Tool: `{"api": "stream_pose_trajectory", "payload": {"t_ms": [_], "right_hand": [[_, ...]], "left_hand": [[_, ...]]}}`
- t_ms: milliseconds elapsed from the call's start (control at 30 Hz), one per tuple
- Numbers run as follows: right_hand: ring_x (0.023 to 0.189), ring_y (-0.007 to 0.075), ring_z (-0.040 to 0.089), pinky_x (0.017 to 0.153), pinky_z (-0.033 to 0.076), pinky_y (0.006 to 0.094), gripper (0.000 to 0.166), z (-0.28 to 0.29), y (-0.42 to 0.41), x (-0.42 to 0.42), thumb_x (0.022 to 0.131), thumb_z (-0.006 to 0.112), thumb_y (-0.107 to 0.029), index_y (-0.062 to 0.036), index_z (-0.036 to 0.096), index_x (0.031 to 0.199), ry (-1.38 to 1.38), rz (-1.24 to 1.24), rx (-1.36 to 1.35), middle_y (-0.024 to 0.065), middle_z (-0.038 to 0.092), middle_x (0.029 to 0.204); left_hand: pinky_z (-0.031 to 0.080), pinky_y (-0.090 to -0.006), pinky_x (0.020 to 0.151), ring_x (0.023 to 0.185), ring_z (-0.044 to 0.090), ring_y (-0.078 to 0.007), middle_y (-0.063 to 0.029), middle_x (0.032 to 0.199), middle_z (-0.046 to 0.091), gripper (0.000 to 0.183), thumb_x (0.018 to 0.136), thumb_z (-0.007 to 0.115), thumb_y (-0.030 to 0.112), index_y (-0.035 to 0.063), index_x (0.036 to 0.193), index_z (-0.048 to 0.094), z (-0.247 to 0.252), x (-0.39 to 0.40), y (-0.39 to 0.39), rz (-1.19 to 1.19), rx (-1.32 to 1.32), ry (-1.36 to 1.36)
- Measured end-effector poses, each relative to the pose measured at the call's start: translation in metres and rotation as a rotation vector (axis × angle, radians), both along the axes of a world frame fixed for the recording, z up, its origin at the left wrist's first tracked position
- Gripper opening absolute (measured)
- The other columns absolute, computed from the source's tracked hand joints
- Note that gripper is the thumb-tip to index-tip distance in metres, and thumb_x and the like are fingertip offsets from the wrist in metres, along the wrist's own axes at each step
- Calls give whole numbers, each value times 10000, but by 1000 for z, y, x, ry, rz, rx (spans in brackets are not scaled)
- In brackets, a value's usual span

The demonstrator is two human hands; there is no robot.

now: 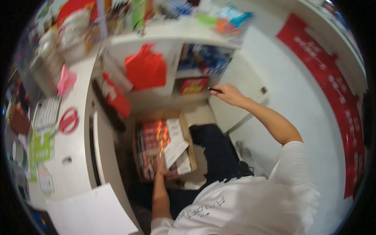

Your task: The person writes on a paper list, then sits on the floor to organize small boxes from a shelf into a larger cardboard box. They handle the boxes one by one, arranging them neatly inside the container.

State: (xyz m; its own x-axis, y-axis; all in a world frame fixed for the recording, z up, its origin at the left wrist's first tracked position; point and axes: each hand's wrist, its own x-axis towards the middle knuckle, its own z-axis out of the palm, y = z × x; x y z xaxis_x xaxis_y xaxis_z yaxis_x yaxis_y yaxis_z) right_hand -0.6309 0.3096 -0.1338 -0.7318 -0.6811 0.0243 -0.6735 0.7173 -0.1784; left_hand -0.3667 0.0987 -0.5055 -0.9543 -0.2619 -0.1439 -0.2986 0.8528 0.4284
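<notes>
My right hand (230, 94) is raised in front of the open cupboard, gripping a slim black object (215, 90), perhaps a pen or a cutter. Low in front of me, my left hand (160, 166) reaches into an open cardboard box (192, 157). Its fingers are at the packed contents, and blur hides whether they grip anything. Inside the box are rows of reddish packs (150, 133) with shiny orange bands. White cartons fill its right side, and one white carton (176, 152) lies slanted on top, beside my left hand.
The white cupboard door (239, 91) stands open at the right. Red plastic bags (146, 69) hang at the cupboard front. A red and yellow packet (194, 85) sits on the lower shelf. On the left counter (79, 152) are red-handled scissors (68, 120), a keyboard (47, 111) and white paper (92, 213).
</notes>
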Motion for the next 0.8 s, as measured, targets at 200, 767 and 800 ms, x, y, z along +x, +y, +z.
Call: {"api": "stream_pose_trajectory", "payload": {"t_ms": [200, 767, 800], "right_hand": [[657, 345, 578, 604, 435, 413, 257, -121, -51, 5, 810, 593, -267, -21, 648, 861, -374, 115, 0, 195, 604, 707], [822, 343, 629, 672, 535, 420, 465, -396, -256, -8, 708, 705, -296, -18, 566, 1054, -157, 342, 126, 217, 523, 1083], [813, 350, 628, 666, 534, 432, 509, -407, -264, -11, 701, 713, -320, -3, 546, 1063, -174, 343, 117, 222, 508, 1084]], "left_hand": [[166, -527, 1076, 1254, 316, -350, -109, 1326, 378, 1088, 484, 849, 323, 128, 1391, 282, 14, 15, -24, -29, -89, -107], [72, -591, 1081, 1354, 98, -378, -103, 1489, 99, 1137, 584, 789, 149, 188, 1459, 65, 19, 2, -12, -245, -131, -569], [72, -590, 1081, 1355, 97, -376, -101, 1487, 109, 1138, 581, 801, 189, 186, 1458, 76, 14, 7, -11, -203, -57, -506]]}}
